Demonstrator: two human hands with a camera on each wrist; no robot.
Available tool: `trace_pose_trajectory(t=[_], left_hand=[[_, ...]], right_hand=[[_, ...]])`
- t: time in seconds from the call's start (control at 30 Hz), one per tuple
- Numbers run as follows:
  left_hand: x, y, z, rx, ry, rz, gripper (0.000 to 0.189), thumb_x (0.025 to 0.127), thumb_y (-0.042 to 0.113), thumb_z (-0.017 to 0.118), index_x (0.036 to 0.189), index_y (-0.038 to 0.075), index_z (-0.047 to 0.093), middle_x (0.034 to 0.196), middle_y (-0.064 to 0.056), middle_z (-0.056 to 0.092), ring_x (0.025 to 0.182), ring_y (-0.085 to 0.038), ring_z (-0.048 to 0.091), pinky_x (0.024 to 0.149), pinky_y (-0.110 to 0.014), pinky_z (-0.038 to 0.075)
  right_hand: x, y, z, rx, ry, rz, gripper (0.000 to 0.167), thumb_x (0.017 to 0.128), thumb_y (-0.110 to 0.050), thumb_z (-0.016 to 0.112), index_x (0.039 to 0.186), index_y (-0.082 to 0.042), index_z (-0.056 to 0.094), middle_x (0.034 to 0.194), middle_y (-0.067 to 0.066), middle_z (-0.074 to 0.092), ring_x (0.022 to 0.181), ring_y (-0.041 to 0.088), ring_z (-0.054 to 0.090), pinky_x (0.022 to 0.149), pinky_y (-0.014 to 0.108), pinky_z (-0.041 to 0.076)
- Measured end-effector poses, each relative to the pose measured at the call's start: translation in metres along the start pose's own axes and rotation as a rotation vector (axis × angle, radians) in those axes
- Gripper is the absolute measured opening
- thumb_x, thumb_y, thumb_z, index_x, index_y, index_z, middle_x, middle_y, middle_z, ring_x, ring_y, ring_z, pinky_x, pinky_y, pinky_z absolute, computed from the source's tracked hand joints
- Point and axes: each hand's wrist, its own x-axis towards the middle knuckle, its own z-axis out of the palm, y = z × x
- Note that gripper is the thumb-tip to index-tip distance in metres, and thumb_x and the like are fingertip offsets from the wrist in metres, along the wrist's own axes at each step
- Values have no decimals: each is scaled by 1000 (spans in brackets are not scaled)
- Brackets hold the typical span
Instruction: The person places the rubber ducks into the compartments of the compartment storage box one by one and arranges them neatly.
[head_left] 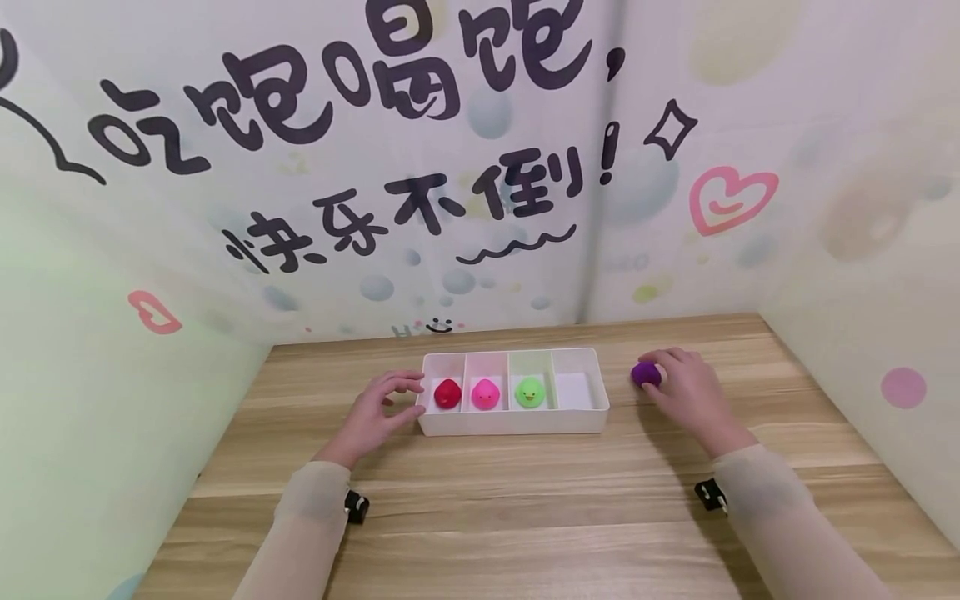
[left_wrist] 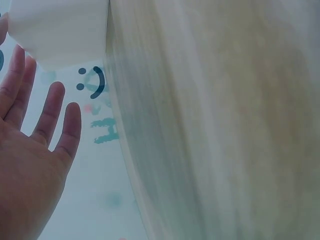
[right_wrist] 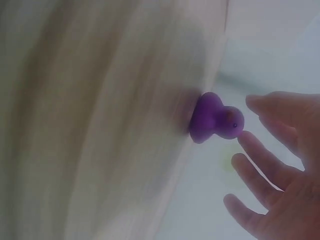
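A small purple toy duck (head_left: 646, 374) stands upright on the table, right of a white tray (head_left: 517, 423). My right hand (head_left: 688, 390) is at the duck, thumb and fingers spread apart. In the right wrist view one fingertip is right at the head of the purple duck (right_wrist: 210, 120), and the fingers are not closed round it. My left hand (head_left: 381, 408) has its fingertips at the tray's left end, fingers loosely extended. Inside the tray sit a red toy (head_left: 447, 393), a pink duck (head_left: 485, 394) and a green duck (head_left: 530, 392), each in its own compartment.
The tray's rightmost compartment (head_left: 575, 390) shows only its white floor. Around the wooden table (head_left: 480, 517) stand printed wall sheets (head_left: 480, 283), close behind the tray and on both sides.
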Motion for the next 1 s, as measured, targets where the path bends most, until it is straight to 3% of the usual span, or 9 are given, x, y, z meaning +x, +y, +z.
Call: trace_pose_trajectory(t=[0.27,0.5,0.83,1.0], left_hand=[[0,3,-2,-10,-2,-5,29,91,25,81,117,18,71,145,2,60,126,-26,55,97,-49,47],[-1,2,-3,3,-4,-9,30,91,26,81,118,16,71,145,1,60,126,-26,55,97,-47,47],[2,6,-3,-2,-19,-18,31,92,23,81,119,13,71,146,2,59,127,-27,54,99,-49,47],[0,3,-2,13,-7,-4,30,91,21,81,119,13,71,145,0,60,125,-27,55,97,-48,48]], right_hand=[[4,8,1,-19,-37,36,37,90,-11,76,124,0,67,125,32,63,115,52,56,97,69,43],[5,12,4,-9,-52,29,32,90,-12,76,118,0,68,117,29,67,110,51,59,94,67,45],[5,13,1,-18,-77,29,33,89,-10,78,118,0,65,110,27,70,89,37,64,79,55,50],[8,11,3,25,-101,45,33,90,-7,75,120,2,64,112,30,68,96,41,65,84,58,53]])
